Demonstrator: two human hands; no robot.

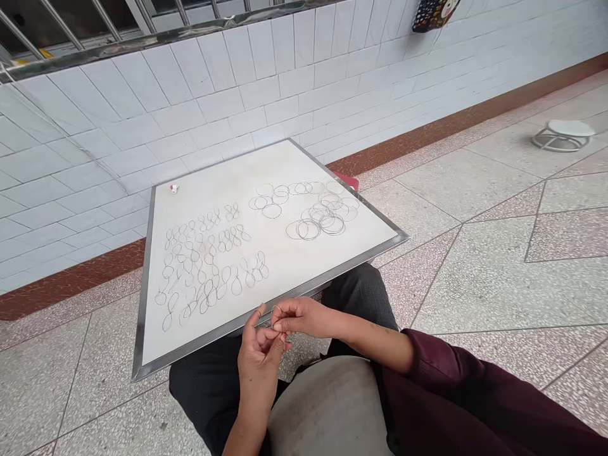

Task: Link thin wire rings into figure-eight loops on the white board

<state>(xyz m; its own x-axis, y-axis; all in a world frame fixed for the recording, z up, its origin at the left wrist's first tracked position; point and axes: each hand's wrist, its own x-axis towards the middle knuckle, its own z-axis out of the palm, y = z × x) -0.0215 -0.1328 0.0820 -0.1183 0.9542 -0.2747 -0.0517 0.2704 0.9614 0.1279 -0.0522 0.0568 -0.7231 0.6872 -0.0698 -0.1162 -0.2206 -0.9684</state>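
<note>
I observe a bare lane on the desk (259,234) at mid-frame, between the figure-eight loops (209,256) at centre left and the overlapping rings (319,221) right of centre. The tiled wall (266,88) bars passage beyond the far edge. A small red-and-white object (174,189) obstructs the desk's upper-left corner.

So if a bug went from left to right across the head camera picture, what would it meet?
Going by their middles: figure-eight loops on the board → the person's left hand → the right hand → a dark patterned thing hanging by the wall → a white stool.
</note>
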